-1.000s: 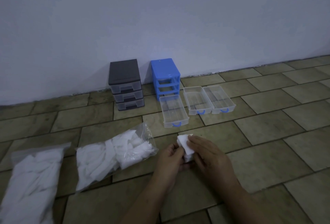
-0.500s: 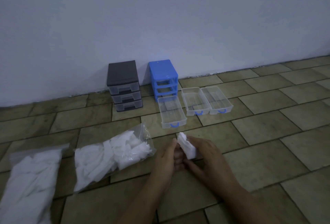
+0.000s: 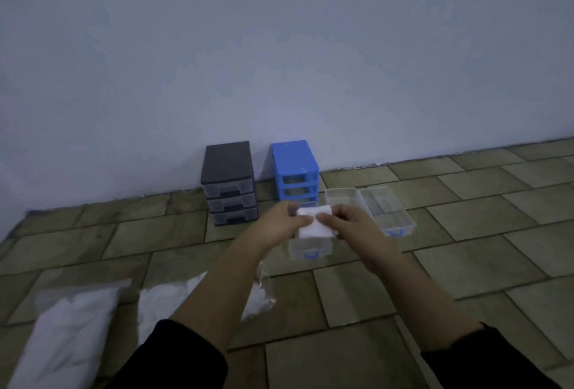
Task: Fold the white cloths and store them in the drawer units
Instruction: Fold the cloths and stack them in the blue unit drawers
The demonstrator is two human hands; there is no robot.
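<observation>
A folded white cloth (image 3: 314,224) is held above the nearest clear drawer (image 3: 306,249), which lies on the floor in front of the blue drawer unit (image 3: 295,169). The left hand (image 3: 281,221) pinches its left edge; the right hand (image 3: 351,221) pinches the right, so each grip is grasping cloth. The fold looks loose, though blur hides its layers. Released unevenly, it could spring open or land on the drawer's rim.
</observation>
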